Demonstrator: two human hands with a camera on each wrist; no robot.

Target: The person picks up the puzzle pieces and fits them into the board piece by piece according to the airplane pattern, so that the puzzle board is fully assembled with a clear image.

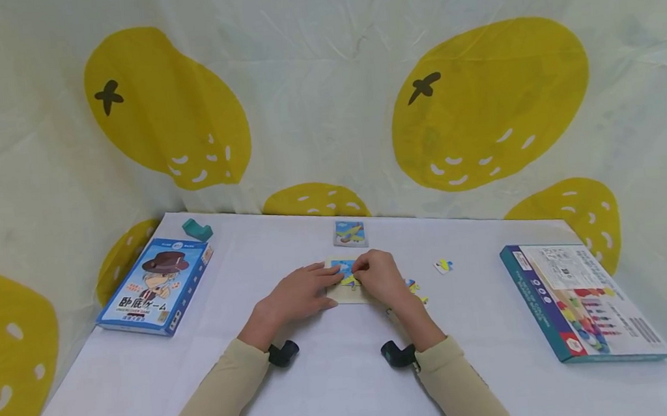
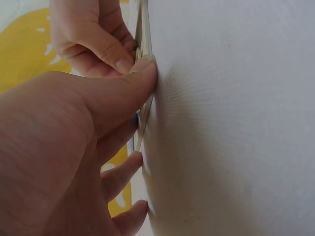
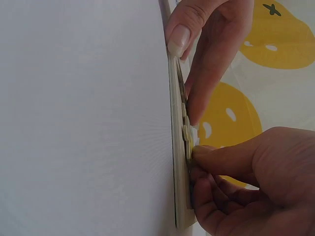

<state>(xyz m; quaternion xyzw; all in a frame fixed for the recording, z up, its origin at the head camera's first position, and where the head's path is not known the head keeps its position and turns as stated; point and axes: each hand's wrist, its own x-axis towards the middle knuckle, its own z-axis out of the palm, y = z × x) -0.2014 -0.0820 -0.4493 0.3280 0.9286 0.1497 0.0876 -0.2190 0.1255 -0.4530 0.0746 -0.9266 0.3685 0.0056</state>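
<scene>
A small wooden jigsaw board (image 1: 346, 296) lies flat on the table, with blue and yellow puzzle pieces (image 1: 345, 270) set in its frame. My left hand (image 1: 298, 294) rests along the board's left side; its thumb touches the near edge and its fingers reach out nearly straight over the pieces. At the board's right side, my right hand (image 1: 381, 277) pinches a puzzle piece (image 3: 193, 136) between thumb and curled index finger, low over the board. Most of that piece is hidden by the fingertips. Loose puzzle pieces (image 1: 413, 285) lie beside the right wrist, partly covered by it.
Another loose piece (image 1: 444, 266) lies farther right. Behind the board is a square picture card (image 1: 350, 233) of an airplane. A blue game box (image 1: 154, 287) and a teal curved object (image 1: 197, 230) stand at left. A flat teal-edged box (image 1: 587, 299) lies at right.
</scene>
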